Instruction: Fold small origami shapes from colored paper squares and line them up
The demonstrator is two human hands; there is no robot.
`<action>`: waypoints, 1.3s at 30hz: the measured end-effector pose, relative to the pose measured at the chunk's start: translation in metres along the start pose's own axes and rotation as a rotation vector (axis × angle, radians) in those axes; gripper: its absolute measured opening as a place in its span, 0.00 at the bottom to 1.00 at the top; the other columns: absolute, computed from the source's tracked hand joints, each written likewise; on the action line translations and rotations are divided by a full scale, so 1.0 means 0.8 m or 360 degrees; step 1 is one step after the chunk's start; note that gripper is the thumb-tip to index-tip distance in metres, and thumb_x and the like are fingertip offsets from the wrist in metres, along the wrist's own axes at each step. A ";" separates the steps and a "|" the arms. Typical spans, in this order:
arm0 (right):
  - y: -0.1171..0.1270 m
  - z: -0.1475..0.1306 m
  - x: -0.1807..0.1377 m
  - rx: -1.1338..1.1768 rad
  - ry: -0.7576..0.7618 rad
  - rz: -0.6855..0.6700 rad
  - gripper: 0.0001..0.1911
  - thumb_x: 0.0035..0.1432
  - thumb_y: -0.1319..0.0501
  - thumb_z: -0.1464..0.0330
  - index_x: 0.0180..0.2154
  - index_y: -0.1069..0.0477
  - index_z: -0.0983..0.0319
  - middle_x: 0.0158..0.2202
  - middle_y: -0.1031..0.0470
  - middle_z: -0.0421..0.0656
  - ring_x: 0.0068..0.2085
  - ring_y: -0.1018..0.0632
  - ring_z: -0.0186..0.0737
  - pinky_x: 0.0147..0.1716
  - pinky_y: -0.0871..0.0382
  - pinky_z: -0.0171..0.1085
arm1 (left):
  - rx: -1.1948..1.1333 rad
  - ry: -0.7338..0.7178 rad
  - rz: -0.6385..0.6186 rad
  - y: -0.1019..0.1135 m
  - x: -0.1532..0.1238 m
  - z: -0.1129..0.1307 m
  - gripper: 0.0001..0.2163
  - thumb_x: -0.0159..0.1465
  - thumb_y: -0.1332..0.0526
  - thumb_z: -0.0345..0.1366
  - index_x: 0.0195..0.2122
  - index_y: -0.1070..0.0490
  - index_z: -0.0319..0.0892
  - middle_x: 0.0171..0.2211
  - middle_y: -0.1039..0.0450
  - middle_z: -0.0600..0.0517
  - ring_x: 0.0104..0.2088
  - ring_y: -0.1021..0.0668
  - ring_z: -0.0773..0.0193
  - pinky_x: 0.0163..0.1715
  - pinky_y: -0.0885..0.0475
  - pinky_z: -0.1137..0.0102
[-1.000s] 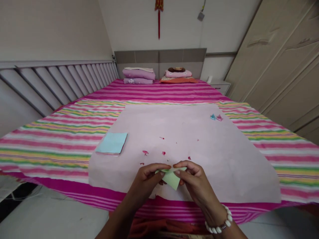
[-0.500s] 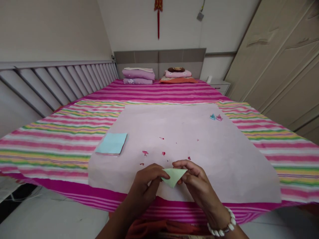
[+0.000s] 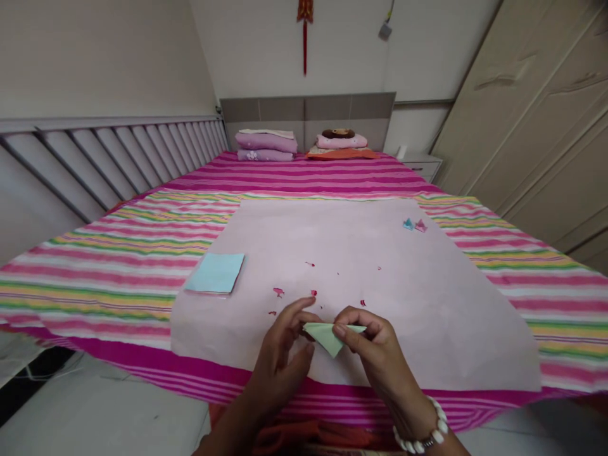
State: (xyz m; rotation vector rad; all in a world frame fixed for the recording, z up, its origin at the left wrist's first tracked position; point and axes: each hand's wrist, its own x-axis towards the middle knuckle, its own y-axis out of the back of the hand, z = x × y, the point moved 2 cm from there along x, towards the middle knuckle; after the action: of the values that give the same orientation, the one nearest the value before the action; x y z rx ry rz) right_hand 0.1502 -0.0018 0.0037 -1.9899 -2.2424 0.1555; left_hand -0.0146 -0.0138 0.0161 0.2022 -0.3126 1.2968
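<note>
A light green sheet of paper (image 3: 325,335), folded into a triangle with its tip down, is held above the near edge of the white sheet (image 3: 427,304). My right hand (image 3: 375,342) pinches its top right part between thumb and fingers; a bracelet of white beads circles that wrist. Beside the paper's left corner is my left hand (image 3: 285,348), its thumb and index finger spread apart. Some of its other fingers are partly hidden behind the paper, so whether they touch it is unclear.
A stack of square paper (image 3: 216,273), light blue on top, lies at left. Blue (image 3: 408,224) and pink (image 3: 420,225) small folded paper pieces stand at far right. Several red scraps (image 3: 278,292) dot the white sheet, which covers part of a striped bed (image 3: 118,253).
My left thumb has come off the green paper and the left fingers have spread. My right thumb has shifted onto the paper's front, near its top edge.
</note>
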 end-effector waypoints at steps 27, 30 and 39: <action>-0.009 0.005 -0.002 0.0037 0.0011 0.0079 0.10 0.51 0.34 0.62 0.25 0.29 0.62 0.21 0.33 0.37 0.22 0.37 0.31 0.21 0.44 0.32 | -0.0292 0.0666 0.0493 -0.019 0.011 -0.022 0.13 0.53 0.33 0.45 0.30 0.22 0.39 0.22 0.26 0.54 0.26 0.27 0.66 0.29 0.33 0.72; -0.008 0.007 -0.001 0.0038 0.0043 0.0172 0.10 0.50 0.33 0.63 0.25 0.28 0.62 0.20 0.34 0.36 0.21 0.38 0.30 0.20 0.44 0.31 | -0.0352 0.0683 0.0364 -0.023 0.009 -0.030 0.11 0.49 0.30 0.41 0.27 0.23 0.39 0.22 0.26 0.54 0.25 0.27 0.67 0.28 0.33 0.73; -0.011 0.011 -0.001 0.0151 0.0098 0.0372 0.08 0.49 0.32 0.64 0.24 0.26 0.60 0.21 0.29 0.37 0.22 0.35 0.32 0.23 0.40 0.33 | -0.0318 0.0645 0.0414 -0.024 0.007 -0.041 0.10 0.50 0.31 0.40 0.28 0.23 0.39 0.24 0.25 0.53 0.26 0.26 0.66 0.29 0.30 0.72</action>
State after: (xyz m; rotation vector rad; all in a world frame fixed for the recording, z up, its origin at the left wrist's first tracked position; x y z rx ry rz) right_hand 0.1403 -0.0036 -0.0037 -2.1681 -1.9236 0.2176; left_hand 0.0093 -0.0030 -0.0119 -0.2782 -0.1213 1.5168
